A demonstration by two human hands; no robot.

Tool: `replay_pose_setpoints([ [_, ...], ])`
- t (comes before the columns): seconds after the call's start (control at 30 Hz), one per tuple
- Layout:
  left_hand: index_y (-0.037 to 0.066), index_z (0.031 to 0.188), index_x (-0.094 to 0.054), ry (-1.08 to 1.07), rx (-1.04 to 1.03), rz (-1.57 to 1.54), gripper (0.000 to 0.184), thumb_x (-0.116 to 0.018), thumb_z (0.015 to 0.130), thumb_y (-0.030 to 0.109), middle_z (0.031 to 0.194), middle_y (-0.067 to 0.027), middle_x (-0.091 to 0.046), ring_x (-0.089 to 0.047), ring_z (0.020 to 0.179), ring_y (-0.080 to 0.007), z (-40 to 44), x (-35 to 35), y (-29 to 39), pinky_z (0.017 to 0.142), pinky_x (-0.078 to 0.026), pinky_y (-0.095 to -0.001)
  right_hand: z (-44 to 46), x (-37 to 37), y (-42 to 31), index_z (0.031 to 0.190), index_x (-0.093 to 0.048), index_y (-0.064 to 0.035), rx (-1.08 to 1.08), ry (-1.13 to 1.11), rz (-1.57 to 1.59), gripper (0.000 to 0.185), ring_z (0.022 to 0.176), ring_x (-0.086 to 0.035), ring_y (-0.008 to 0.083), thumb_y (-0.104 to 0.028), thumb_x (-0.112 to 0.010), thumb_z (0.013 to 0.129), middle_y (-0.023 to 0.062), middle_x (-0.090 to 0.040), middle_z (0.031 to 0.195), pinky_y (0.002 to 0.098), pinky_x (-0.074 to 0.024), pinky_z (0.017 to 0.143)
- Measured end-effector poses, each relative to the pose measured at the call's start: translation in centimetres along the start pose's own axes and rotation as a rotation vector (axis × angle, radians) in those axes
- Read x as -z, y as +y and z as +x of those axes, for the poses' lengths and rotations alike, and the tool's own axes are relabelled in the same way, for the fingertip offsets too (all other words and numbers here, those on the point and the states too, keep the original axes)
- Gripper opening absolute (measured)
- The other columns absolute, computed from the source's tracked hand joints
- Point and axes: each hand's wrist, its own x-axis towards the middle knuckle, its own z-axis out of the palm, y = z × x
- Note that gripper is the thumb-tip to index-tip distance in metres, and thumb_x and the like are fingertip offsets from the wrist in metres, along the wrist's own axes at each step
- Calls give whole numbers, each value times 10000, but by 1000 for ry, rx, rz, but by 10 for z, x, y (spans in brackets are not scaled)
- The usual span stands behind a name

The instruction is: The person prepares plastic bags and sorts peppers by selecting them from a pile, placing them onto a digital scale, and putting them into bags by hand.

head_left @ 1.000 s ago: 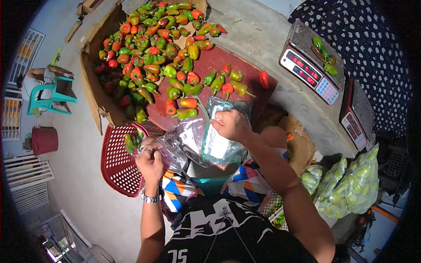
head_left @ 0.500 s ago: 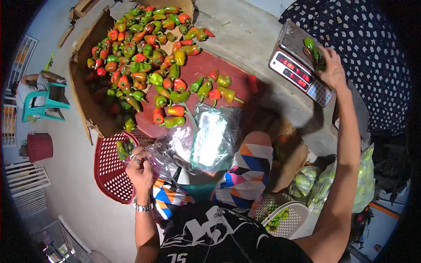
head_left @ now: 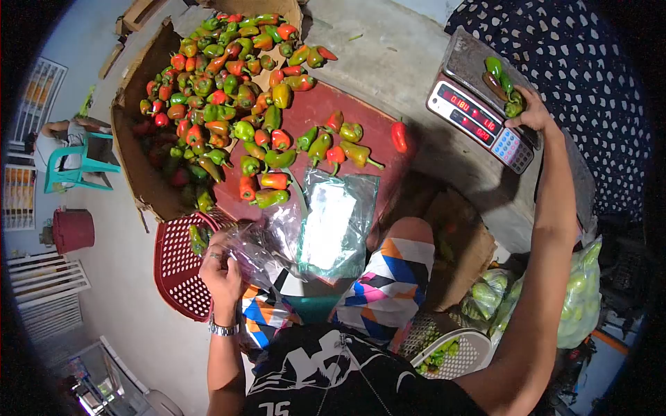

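At the upper right, my right hand [head_left: 533,112] curls its fingers round the near end of a green pepper [head_left: 514,105] on the plate of the digital scale [head_left: 461,66]. Another green pepper [head_left: 493,66] and a brownish pepper [head_left: 494,86] lie beside it. The red display [head_left: 463,105] is lit, its top line reading about 0.180. My left hand [head_left: 222,270], closed, grips a clear plastic bag [head_left: 253,255] at the lower left, above a red perforated basket [head_left: 179,267]. A stack of flat plastic bags [head_left: 335,225] lies near my lap.
Many red and green peppers [head_left: 215,104] spill from a cardboard box [head_left: 128,132] onto a red board [head_left: 312,111]. A lone red pepper [head_left: 399,136] lies at its right edge. Bagged green produce [head_left: 583,298] and a pale basket [head_left: 472,350] stand at right. A person [head_left: 59,149] sits far left.
My right hand has drawn back slightly towards the scale's near edge, exposing more of the peppers on the plate. My left hand still holds the plastic bag.
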Motion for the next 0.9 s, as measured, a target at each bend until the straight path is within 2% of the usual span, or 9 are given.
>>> replay_pose_setpoints([
  [0.2,-62,1037,-684,16,3,-52,307,-498,793,-41,1099,-191,-724,-701,1037,-304,-2,-1,-6,979,-519,-387,-13,-7,-12,1172,-579,-98,-73,133,-8,816,1329,-495,398,-330,-973,496,201,-574,1322,465,-437,1101],
  [0.33,-51,1067,-688,-11,12,-29,334,-503,789,-58,1107,-172,-727,-694,998,-264,-4,5,-12,942,-522,-361,-26,-22,-6,981,-548,-80,-29,290,-5,582,984,-596,322,-298,-920,590,143,-583,979,403,-489,896],
  [0.43,-25,1187,-702,3,69,-95,446,-519,782,-69,1098,-106,-735,-649,871,-164,-7,15,-12,820,-510,-279,-42,-30,-5,976,-533,-82,-129,348,136,544,872,-594,297,-287,-903,635,125,-587,918,371,-491,827],
  [0.47,-12,1235,-699,25,124,-139,489,-524,783,-73,1088,-76,-736,-617,828,-127,-4,22,1,775,-492,-251,-54,-27,-11,1050,-544,-96,-216,301,231,557,983,-679,356,-310,-903,681,149,-657,1006,429,-512,901],
  [0.57,31,1420,-624,199,169,-283,626,-533,820,-124,1006,34,-701,-499,723,-28,11,43,14,675,-421,-175,-82,-59,-8,1068,-532,-93,-141,475,688,462,964,-689,314,-280,-854,795,130,-664,1075,389,-539,828],
  [0.67,26,1501,-535,291,40,-442,714,-500,815,-171,942,49,-650,-467,696,-11,42,69,72,661,-420,-164,-187,-57,-127,1176,-542,-57,-50,229,1789,305,916,-695,309,-226,-684,967,161,-652,1173,310,-567,675],
  [0.8,61,1495,-553,207,-222,-234,740,-557,782,-133,899,60,-623,-524,674,-7,58,80,103,621,-479,-194,-270,-100,-230,1454,-446,15,127,-79,2379,627,1016,-699,360,-348,-634,979,272,-589,1315,317,-593,592],
  [0.87,100,1482,-557,31,-370,-47,814,-609,709,-150,1249,-153,-718,-696,666,-169,52,66,116,628,-565,-295,-317,-99,-293,1484,-421,36,117,-199,2451,705,1058,-668,371,-426,-599,982,297,-575,1333,324,-595,647],
  [0.9,125,1520,-502,-82,-451,16,887,-603,683,-151,1386,-148,-621,-698,864,-265,49,56,121,708,-586,-348,-335,-98,-313,1477,-430,38,176,-347,2491,701,1053,-652,363,-442,-580,989,294,-579,1325,313,-588,666],
])
